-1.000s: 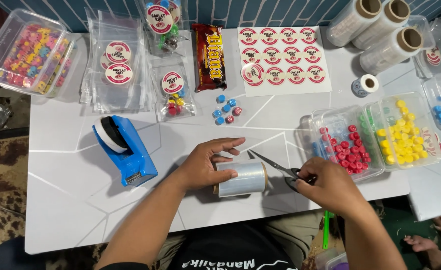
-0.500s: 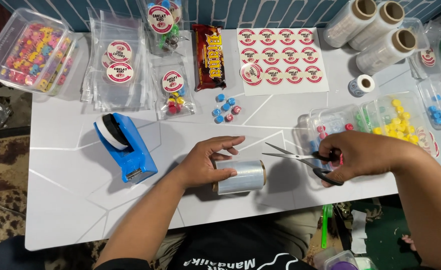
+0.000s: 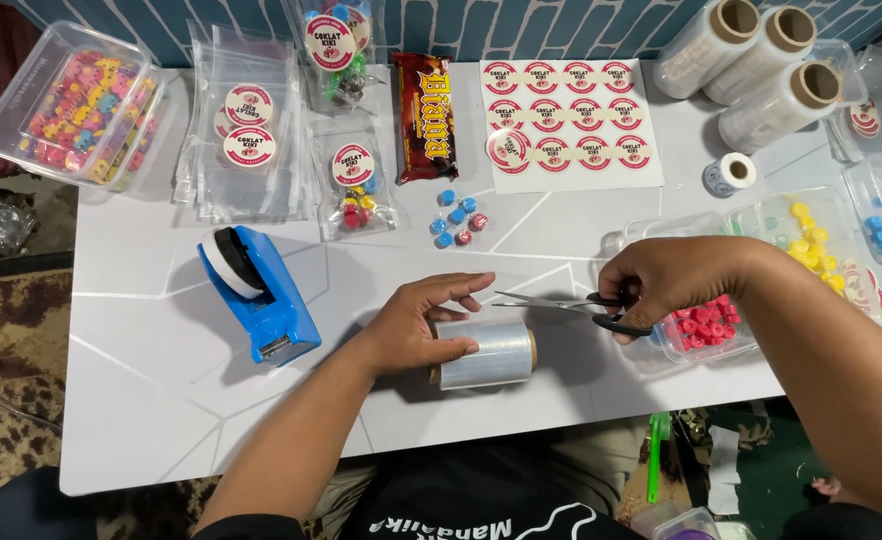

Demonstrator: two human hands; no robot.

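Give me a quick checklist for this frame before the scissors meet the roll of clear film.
1. Left hand steadies the film roll: ok, palm and fingers rest on it.
2. Right hand grips the scissors: ok, fingers through the black handles.
3. Blades apart from the left fingers: ok, a gap shows.
4. Blades open: cannot tell, they look nearly closed.
5. Loose film edge found: cannot tell.
6. Roll lies flat on the white table: ok.

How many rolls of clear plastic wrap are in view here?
4. One roll of clear wrap lies on the white table under the left hand. Three large rolls lie together at the far right corner. More may sit outside the frame.
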